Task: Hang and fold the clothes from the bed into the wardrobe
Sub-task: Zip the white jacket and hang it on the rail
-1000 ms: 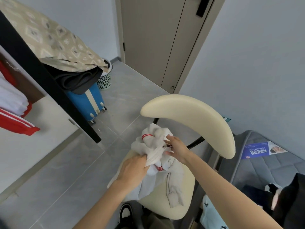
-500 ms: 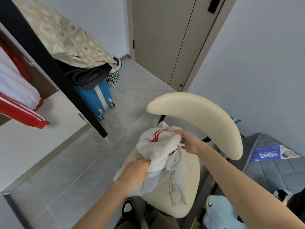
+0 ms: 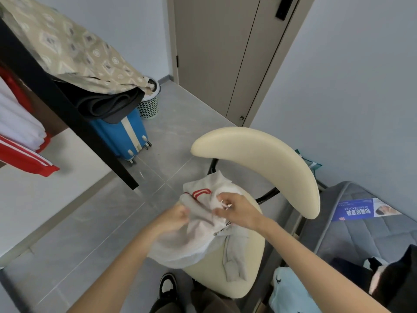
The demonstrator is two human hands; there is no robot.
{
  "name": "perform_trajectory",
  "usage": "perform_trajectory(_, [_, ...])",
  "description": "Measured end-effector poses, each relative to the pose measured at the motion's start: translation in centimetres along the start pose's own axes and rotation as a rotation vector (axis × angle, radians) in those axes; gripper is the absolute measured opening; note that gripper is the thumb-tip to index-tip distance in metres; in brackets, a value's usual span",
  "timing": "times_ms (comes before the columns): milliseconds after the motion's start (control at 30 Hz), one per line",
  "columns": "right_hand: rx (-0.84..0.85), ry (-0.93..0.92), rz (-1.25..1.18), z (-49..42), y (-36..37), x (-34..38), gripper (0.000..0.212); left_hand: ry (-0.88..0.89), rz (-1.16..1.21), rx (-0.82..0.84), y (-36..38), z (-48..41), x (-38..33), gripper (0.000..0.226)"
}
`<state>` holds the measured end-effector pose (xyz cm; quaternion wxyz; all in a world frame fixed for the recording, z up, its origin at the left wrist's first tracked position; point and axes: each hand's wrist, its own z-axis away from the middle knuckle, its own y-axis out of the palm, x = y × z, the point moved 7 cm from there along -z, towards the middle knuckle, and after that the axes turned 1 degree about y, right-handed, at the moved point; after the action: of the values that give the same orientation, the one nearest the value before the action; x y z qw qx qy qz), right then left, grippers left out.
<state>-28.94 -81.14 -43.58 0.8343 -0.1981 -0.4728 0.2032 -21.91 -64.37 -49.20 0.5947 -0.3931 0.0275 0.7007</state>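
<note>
This is a bedroom in a home. A grey quilted mattress lies at the right, with a black-and-white garment on it and a light blue garment just beside it. An open wardrobe at the left holds red and white clothes. Beyond it a blue suitcase stands on the grey tiled floor, with dark folded fabric and a patterned cloth above it and a perforated laundry basket behind. A plain interior door closes the far wall, and a cream chair carries a pale sweatshirt.
</note>
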Motion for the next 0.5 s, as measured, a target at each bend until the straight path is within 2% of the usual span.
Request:
perform_trajectory(67, [0.074, -0.004, -0.024, 0.8, 1.8, -1.4, 0.018, -0.035, 0.326, -0.153, -1.6, -0.5, -1.8, 0.017])
perform_trajectory(133, [0.113, -0.026, -0.057, 1.6, 3.3, -2.2, 0.013, -0.05, 0.484, -0.17, -1.8, -1.4, -3.9, 0.016])
perform_trajectory(233, [0.142, -0.085, -0.051, 2.8, 4.6, -2.7, 0.019, -0.019, 0.273, -0.031, 0.2, -3.1, -6.9, 0.018])
perform_trajectory(333, [0.154, -0.155, -0.045, 3.7, 5.1, -3.0, 0.02, -0.043, -0.06, 0.112, 3.3, -4.9, -7.7, 0.041])
perform_trajectory(367, [0.152, -0.171, -0.046, 3.9, 5.0, -3.3, 0.018, -0.04, -0.191, 0.11, 4.0, -5.5, -7.7, 0.046])
perform_trajectory(433, [0.153, -0.181, -0.033, 4.2, 5.1, -3.9, 0.015, -0.032, -0.386, 0.041, 4.5, -6.3, -7.6, 0.026])
perform_trajectory(500, [0.149, -0.16, -0.011, 4.3, 5.2, -4.8, 0.028, -0.03, -0.493, -0.034, 4.6, -7.0, -7.4, 0.022])
